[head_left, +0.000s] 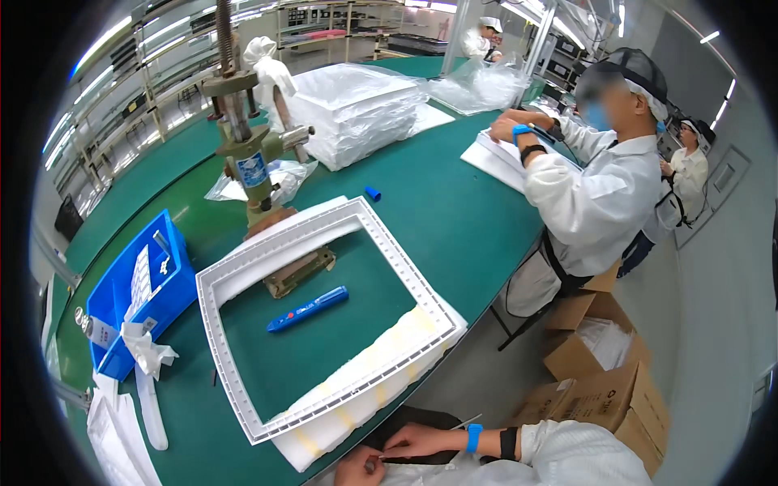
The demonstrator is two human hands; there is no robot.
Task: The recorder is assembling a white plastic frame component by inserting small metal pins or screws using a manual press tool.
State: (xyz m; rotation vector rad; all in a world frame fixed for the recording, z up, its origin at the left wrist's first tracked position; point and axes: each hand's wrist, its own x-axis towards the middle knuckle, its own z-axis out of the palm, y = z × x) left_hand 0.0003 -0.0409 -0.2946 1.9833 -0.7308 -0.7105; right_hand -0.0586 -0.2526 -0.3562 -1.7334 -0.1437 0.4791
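At the lower edge, past the table's near side, my left hand and my right hand meet with their fingertips pinched together. Whatever is between them is too small to make out. A thin pale rod shows just beyond my right wrist, which wears a blue band and a black band. Nearest to the hands on the table is a white rectangular frame with slots along its rim. Its near side rests on a white foam strip with yellowish patches. Inside the frame's opening lies a blue pen-like tool.
A green press stands behind the frame, its base reaching into the opening. To the left is a blue bin; a blue cap lies behind. Wrapped white stacks, a co-worker and cardboard boxes surround the table.
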